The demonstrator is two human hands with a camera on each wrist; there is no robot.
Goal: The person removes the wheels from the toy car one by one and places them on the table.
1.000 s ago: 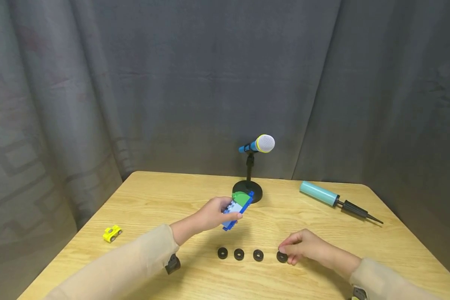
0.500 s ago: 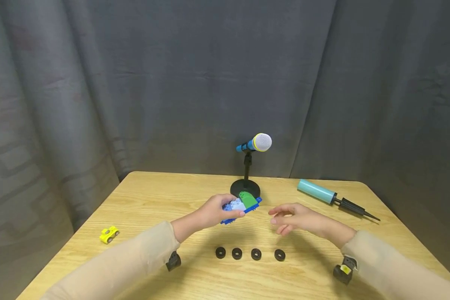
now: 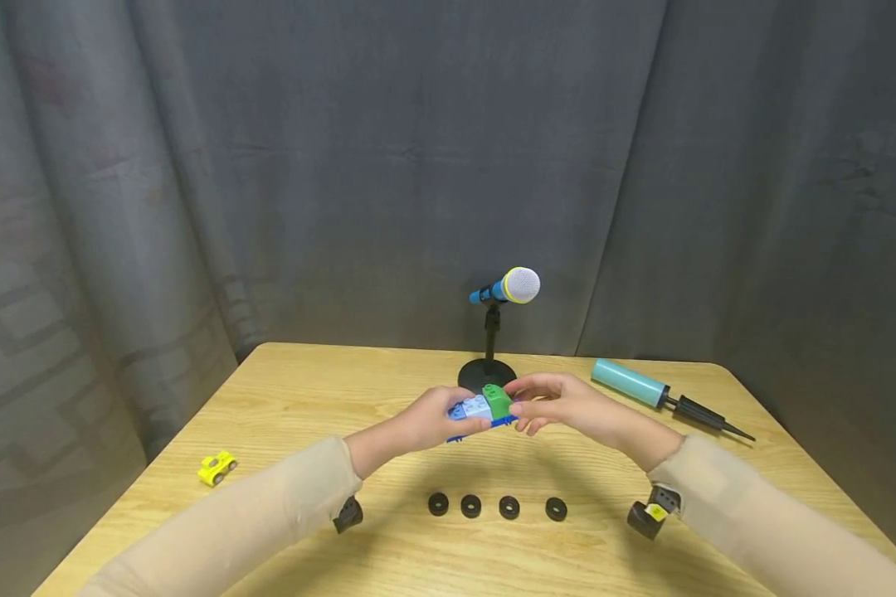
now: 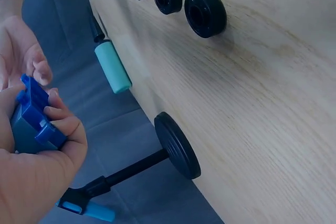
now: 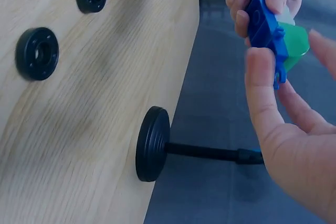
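My left hand (image 3: 426, 421) grips a toy brick car body (image 3: 476, 406) above the table, thumb along its near side. It has a blue base, light blue bricks in the middle and a rounded green brick (image 5: 295, 41) at its right end. Around that green end my right hand (image 3: 578, 410) is spread, thumb tip at the base and index fingertip close to the green brick. In the left wrist view, small clips show along the blue base (image 4: 35, 100). Nearer me, several black toy tyres (image 3: 509, 507) lie flat in a row on the table.
Behind the hands stands a blue microphone (image 3: 521, 285) on a black round-based stand (image 3: 490, 336). A turquoise hand pump (image 3: 629, 383) with a black nozzle lies at the right back. On the left is a small yellow toy car (image 3: 217, 468). Grey curtains (image 3: 388, 166) hang behind the table.
My right hand has left the rightmost tyre and moved up and left to the car body's green end. My left hand has tilted the car body flatter, green end to the right.
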